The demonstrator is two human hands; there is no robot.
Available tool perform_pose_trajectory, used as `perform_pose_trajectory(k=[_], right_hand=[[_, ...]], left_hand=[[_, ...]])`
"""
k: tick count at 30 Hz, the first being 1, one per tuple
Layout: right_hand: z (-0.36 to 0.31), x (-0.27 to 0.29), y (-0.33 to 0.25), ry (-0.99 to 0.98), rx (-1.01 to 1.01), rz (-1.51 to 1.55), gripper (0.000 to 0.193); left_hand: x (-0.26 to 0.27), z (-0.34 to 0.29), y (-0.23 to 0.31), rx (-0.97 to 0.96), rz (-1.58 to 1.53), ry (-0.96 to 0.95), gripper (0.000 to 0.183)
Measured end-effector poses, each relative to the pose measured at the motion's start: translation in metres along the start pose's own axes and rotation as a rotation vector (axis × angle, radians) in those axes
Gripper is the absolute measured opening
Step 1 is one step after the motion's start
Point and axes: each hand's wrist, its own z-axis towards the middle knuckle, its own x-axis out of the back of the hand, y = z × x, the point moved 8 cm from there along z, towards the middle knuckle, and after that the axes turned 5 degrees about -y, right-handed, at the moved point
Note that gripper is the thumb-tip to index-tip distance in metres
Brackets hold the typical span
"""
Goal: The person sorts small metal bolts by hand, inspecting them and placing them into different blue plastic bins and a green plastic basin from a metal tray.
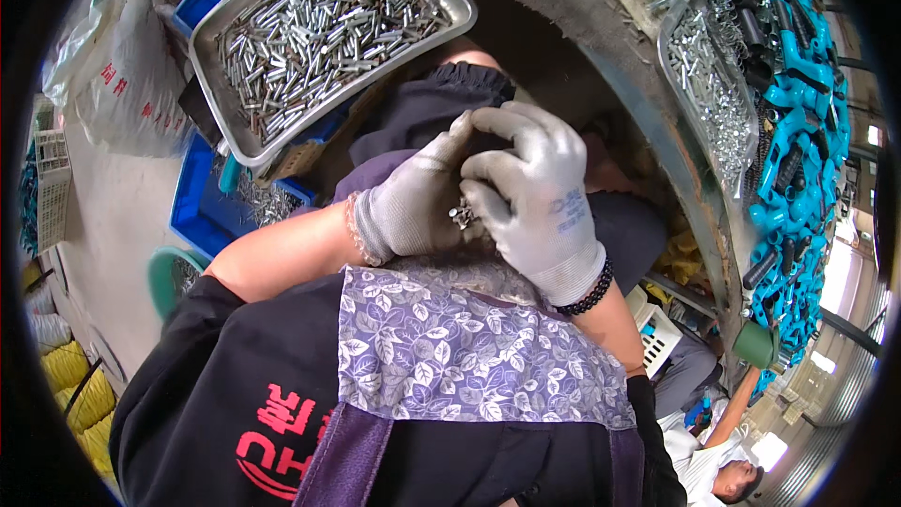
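Observation:
Both hands, in light grey work gloves, meet in front of my lap. My left hand (pixel 413 202) is cupped, its fingers partly hidden behind the right hand. Curled over from the other side is my right hand (pixel 544 188), with a dark beaded bracelet at its wrist. A small bunch of metal pins (pixel 462 214) shows between the left palm and the right thumb, only their ends visible. Just beyond the hands, to the left, a metal tray (pixel 460 7) holds a heap of loose silvery pins (pixel 324 38).
Blue bins (pixel 192 202) and a green tub (pixel 164 277) stand at the left near white sacks (pixel 141 84). To the right, a bench edge (pixel 648 94) curves past a tray of small metal parts (pixel 709 94) and piled teal tool parts (pixel 798 150). Another person (pixel 709 469) sits at lower right.

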Motion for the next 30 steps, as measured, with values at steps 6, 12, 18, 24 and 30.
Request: perform_pose_trajectory(k=[6,12,18,24,30], right_hand=[[-0.002,0.065,0.036,0.340,-0.173,-0.095,0.013],[0.035,0.113,0.082,0.489,-0.189,-0.575,0.009],[0.040,0.105,0.091,0.482,-0.175,-0.568,0.011],[-0.020,0.047,0.025,0.292,-0.125,-0.096,0.014],[-0.051,-0.012,-0.009,0.088,0.067,-0.051,0.029]], left_hand=[[-0.020,0.007,0.008,-0.044,-0.139,-0.208,0.079],[-0.020,0.015,0.010,-0.105,-0.179,-0.188,0.086],[-0.032,0.010,0.023,-0.153,-0.219,-0.209,0.086],[-0.034,0.003,0.029,-0.150,-0.147,-0.271,0.085],[-0.038,0.007,0.028,-0.173,-0.180,-0.291,0.082]])
